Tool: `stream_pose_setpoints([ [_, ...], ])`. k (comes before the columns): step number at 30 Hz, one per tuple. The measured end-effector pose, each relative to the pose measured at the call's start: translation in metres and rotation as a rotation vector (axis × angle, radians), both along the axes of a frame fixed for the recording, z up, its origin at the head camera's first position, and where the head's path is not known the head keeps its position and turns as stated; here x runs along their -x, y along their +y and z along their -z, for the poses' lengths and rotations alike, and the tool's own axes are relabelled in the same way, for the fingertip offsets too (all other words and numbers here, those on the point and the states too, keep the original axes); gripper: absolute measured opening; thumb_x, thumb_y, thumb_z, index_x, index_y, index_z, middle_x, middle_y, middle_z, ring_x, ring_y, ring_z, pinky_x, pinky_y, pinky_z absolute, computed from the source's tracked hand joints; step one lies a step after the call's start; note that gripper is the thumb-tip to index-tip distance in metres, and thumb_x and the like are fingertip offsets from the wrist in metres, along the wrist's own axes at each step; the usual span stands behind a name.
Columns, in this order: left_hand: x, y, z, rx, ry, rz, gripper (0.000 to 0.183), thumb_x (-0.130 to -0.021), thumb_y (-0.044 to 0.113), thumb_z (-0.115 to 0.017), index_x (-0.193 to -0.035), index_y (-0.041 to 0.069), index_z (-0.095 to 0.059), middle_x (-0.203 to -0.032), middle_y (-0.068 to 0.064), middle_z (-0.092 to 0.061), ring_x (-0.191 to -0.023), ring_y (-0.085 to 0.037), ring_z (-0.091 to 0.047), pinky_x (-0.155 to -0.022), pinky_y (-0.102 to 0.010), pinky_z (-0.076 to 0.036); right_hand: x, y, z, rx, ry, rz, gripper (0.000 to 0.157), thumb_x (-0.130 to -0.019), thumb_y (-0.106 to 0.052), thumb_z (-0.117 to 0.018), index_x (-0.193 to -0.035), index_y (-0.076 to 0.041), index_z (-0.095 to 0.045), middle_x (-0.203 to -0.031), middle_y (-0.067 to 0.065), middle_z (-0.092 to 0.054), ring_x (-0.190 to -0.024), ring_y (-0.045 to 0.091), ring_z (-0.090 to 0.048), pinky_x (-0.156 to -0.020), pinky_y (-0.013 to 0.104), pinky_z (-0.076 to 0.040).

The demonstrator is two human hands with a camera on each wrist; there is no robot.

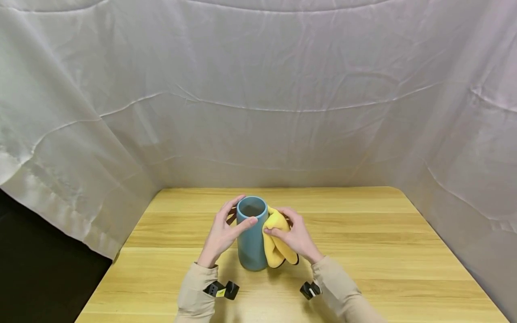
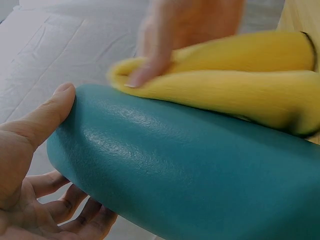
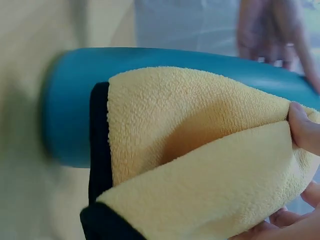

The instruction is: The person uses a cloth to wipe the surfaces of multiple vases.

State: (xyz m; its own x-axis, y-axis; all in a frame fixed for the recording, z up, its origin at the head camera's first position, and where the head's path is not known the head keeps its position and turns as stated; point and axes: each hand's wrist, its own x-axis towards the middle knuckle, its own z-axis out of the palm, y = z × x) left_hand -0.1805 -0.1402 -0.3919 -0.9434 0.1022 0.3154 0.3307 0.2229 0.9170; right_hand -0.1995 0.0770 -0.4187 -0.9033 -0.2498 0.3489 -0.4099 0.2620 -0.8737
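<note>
A tall blue-teal vase (image 1: 252,249), round and open at the top, stands upright on the wooden table. My left hand (image 1: 222,229) holds it near the rim, thumb on the near side and fingers round the far left side; the left wrist view shows the thumb and curled fingers about the vase (image 2: 165,160). On the other side, my right hand (image 1: 296,233) pinches a folded yellow cloth (image 1: 274,244) with dark edging. That cloth (image 3: 210,165) lies against the vase's right side and hangs down in loose folds. The right palm is partly hidden behind it.
The light wood tabletop (image 1: 383,251) spreads out around the vase. Pale grey fabric (image 1: 274,134) hangs behind the table and along both sides. A dark area (image 1: 40,260) lies beyond the table's left edge. Both wrists carry small black camera mounts.
</note>
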Motion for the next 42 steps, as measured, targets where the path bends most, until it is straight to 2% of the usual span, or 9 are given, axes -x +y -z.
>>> stream_pose_setpoints([
  [5, 0.0, 0.0, 0.0, -0.001, 0.004, 0.001, 0.063, -0.087, 0.022, -0.079, -0.145, 0.018, -0.053, -0.143, -0.011, -0.055, -0.129, -0.032, -0.054, -0.118, -0.056, -0.039, 0.0, -0.004, -0.02, 0.019, 0.081, 0.001, 0.051, -0.08, -0.01, -0.083, -0.128, -0.007, -0.066, -0.115, 0.015, -0.066, -0.095, 0.012, -0.058, -0.08, 0.024, -0.052],
  [14, 0.001, 0.0, 0.001, 0.006, 0.01, -0.005, 0.063, -0.087, 0.022, -0.079, -0.145, 0.017, -0.053, -0.143, -0.01, -0.055, -0.128, -0.031, -0.054, -0.117, -0.055, -0.039, 0.0, -0.004, -0.02, 0.03, 0.09, -0.003, 0.051, -0.081, -0.01, -0.084, -0.128, -0.006, -0.066, -0.113, 0.015, -0.066, -0.094, 0.011, -0.057, -0.079, 0.023, -0.052],
  [18, 0.0, 0.001, 0.001, 0.001, 0.013, -0.006, 0.064, -0.087, 0.021, -0.08, -0.145, 0.017, -0.053, -0.143, -0.01, -0.056, -0.128, -0.031, -0.054, -0.117, -0.055, -0.04, 0.0, -0.001, -0.012, 0.027, 0.049, -0.012, 0.05, -0.081, -0.012, -0.084, -0.127, -0.007, -0.066, -0.113, 0.015, -0.066, -0.094, 0.014, -0.058, -0.079, 0.024, -0.052],
  [24, 0.0, 0.001, 0.0, -0.003, 0.009, -0.012, 0.064, -0.086, 0.021, -0.08, -0.144, 0.019, -0.053, -0.143, -0.009, -0.055, -0.129, -0.03, -0.053, -0.118, -0.054, -0.04, 0.002, 0.004, 0.016, -0.032, -0.062, -0.013, 0.048, -0.081, -0.017, -0.084, -0.125, -0.009, -0.066, -0.114, 0.013, -0.067, -0.092, 0.015, -0.058, -0.079, 0.025, -0.051],
  [29, -0.001, 0.0, 0.001, 0.0, 0.007, -0.009, 0.064, -0.087, 0.022, -0.08, -0.145, 0.018, -0.053, -0.144, -0.01, -0.054, -0.129, -0.031, -0.053, -0.118, -0.055, -0.039, 0.002, 0.006, 0.034, -0.07, -0.103, -0.007, 0.05, -0.08, -0.015, -0.085, -0.126, -0.009, -0.066, -0.118, 0.012, -0.068, -0.093, 0.014, -0.059, -0.08, 0.025, -0.051],
  [42, -0.001, 0.0, 0.0, -0.001, -0.001, 0.0, 0.063, -0.088, 0.022, -0.078, -0.145, 0.019, -0.052, -0.146, -0.01, -0.053, -0.131, -0.031, -0.053, -0.118, -0.055, -0.039, 0.0, 0.005, 0.035, -0.067, -0.089, 0.017, 0.05, -0.078, -0.013, -0.086, -0.124, -0.011, -0.067, -0.116, 0.01, -0.068, -0.094, 0.013, -0.058, -0.082, 0.024, -0.051],
])
